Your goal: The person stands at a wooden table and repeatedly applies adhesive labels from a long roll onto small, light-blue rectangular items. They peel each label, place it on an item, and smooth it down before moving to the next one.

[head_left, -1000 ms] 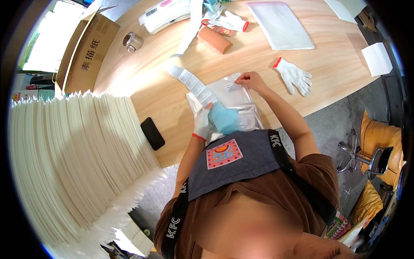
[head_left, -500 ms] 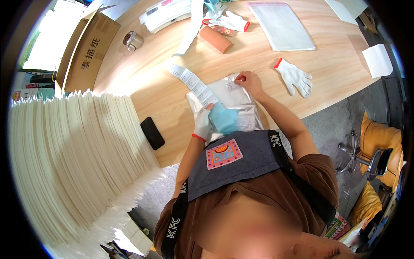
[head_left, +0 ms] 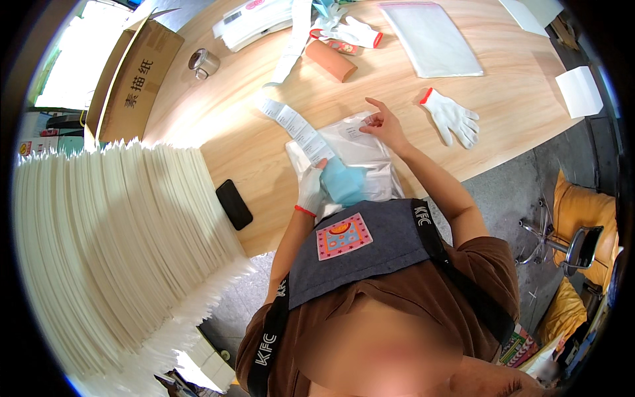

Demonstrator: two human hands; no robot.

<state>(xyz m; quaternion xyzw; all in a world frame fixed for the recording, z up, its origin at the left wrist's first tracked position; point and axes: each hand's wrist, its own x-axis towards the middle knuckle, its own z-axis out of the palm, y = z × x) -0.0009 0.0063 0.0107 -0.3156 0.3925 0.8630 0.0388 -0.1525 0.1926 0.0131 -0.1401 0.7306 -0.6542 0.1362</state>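
The left hand [head_left: 311, 188], gloved in white, has its grip closed on the near end of a label strip [head_left: 294, 126] and on a blue pad [head_left: 344, 182]. The bare right hand [head_left: 385, 126] pinches a small label against a clear bag [head_left: 360, 155], forefinger pointing to 11 o'clock. The bag lies flat at the table's [head_left: 516, 106] near edge, glossy and wrinkled. A loose glove [head_left: 453, 119] lies at 3 o'clock, a phone [head_left: 233, 204] at 9 o'clock, a cardboard box [head_left: 135, 79] at 10 o'clock.

Open tabletop [head_left: 370, 86] betw. bag and roll; loose glove [head_left: 453, 118] blocks rt side, phone [head_left: 234, 204] left.
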